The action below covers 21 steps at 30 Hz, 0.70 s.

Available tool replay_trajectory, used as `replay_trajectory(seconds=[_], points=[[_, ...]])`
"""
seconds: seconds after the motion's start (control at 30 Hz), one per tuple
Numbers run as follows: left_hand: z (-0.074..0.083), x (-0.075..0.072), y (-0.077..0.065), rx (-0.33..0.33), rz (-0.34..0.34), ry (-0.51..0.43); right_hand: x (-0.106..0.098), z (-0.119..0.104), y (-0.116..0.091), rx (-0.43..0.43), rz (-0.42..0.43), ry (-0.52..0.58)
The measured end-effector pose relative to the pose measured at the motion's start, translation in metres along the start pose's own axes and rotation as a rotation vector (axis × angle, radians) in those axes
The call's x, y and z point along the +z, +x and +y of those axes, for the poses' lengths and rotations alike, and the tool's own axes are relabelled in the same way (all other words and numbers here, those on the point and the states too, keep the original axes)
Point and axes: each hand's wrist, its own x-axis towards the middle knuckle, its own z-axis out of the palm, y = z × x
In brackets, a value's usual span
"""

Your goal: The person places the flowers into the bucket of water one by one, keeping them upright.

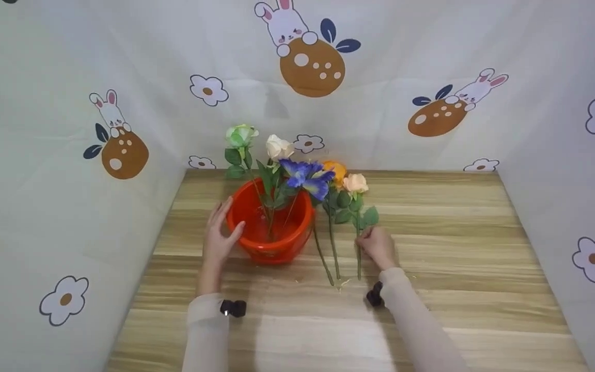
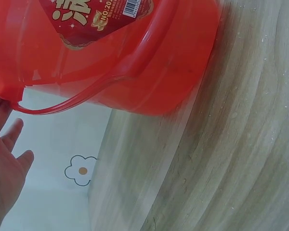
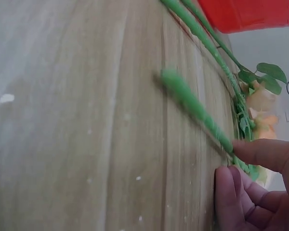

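Observation:
A red bucket [image 1: 297,243] holds a green rose [image 1: 241,136], a white rose [image 1: 279,148] and a blue iris [image 1: 308,177]. At its left rim is my left hand [image 1: 218,243], fingers fairly straight and thumb spread; the left wrist view shows the fingertips beside the bucket's handle [image 2: 94,94]. On the table to the bucket's right lies a peach rose [image 1: 355,183]. My right hand [image 1: 378,247] pinches its green stem [image 3: 195,108] between thumb and fingers, low over the wood. An orange flower [image 1: 334,171] lies just left of that rose.
The wood-grain table [image 1: 457,310] meets a pale cloth backdrop [image 1: 380,103] printed with rabbits and flowers at the back and sides. Another green stem [image 1: 324,261] lies between the bucket and the orange flower's stem. Small bits dot the tabletop.

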Motion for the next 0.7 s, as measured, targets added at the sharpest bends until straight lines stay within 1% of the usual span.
replay_trajectory(seconds=[0.07,0.13,0.23,0.27,0.37,0.5,0.6,0.7], points=[[0.000,-0.001,-0.001,-0.002,0.004,-0.002,0.000,-0.001,0.000,-0.001,0.009,-0.015],[0.000,-0.001,-0.001,0.001,0.007,0.000,0.000,-0.001,0.000,0.007,0.011,-0.003],[-0.001,-0.002,-0.001,0.001,0.004,0.010,-0.002,0.000,0.001,0.038,-0.008,0.088],[-0.001,-0.002,-0.001,-0.001,0.002,0.014,-0.003,0.001,0.001,0.053,-0.021,0.137],[-0.001,-0.001,-0.002,-0.009,-0.002,0.021,-0.004,0.004,0.001,0.112,-0.083,0.343],[0.000,-0.001,-0.003,-0.015,-0.001,0.023,-0.006,0.006,0.002,0.195,-0.151,0.574],[0.001,-0.001,-0.004,-0.017,0.001,0.022,-0.008,0.005,0.002,0.225,-0.185,0.668],[0.001,0.000,-0.004,-0.017,0.000,0.021,-0.012,0.003,0.000,0.229,-0.221,0.731]])
